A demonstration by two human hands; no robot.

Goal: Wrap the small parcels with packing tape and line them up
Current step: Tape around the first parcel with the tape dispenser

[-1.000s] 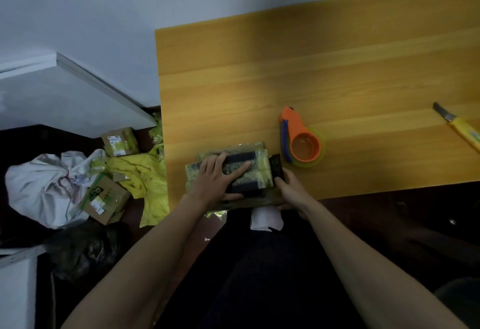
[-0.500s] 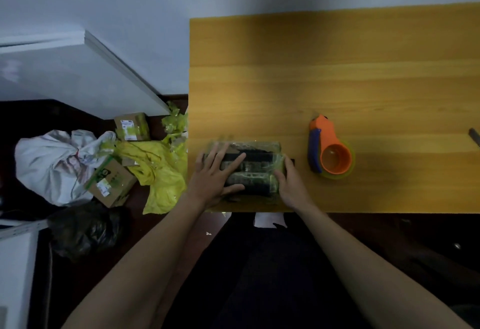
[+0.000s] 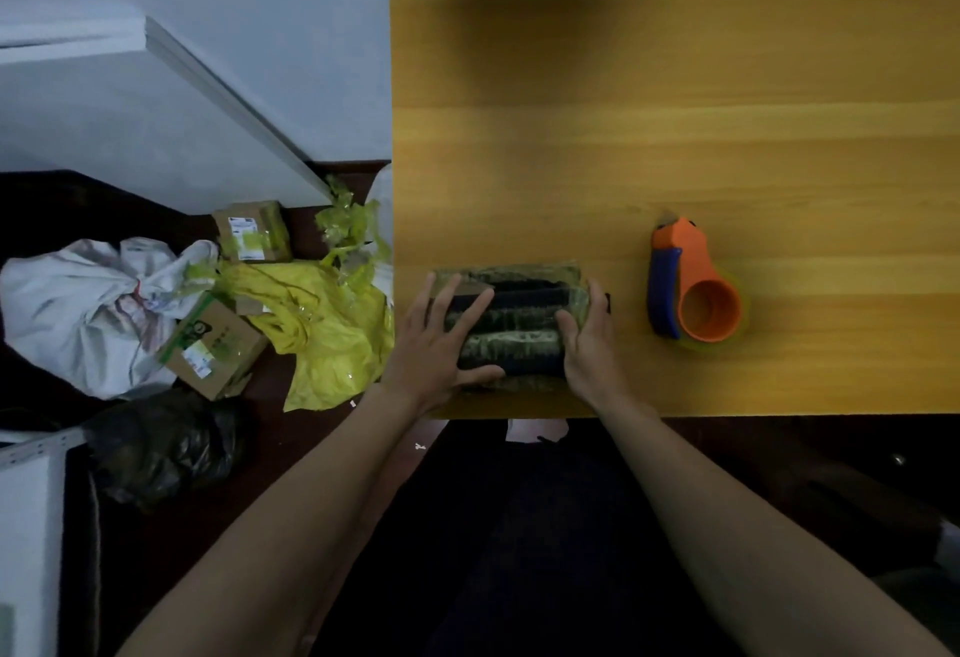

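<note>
Two cardboard boxes (image 3: 253, 231) (floor), tape dispenser (image 3: 693, 293) beside parcels (image 3: 519, 324).

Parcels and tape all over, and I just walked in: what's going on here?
A person is pressing a taped parcel at the near edge of the table. The left hand lies flat on its left end, fingers spread; the right hand grips its right end. The tape dispenser sits untouched to the right. Boxes and bags lie on the floor.

Dim, soft focus, wide-angle edge warp
</note>
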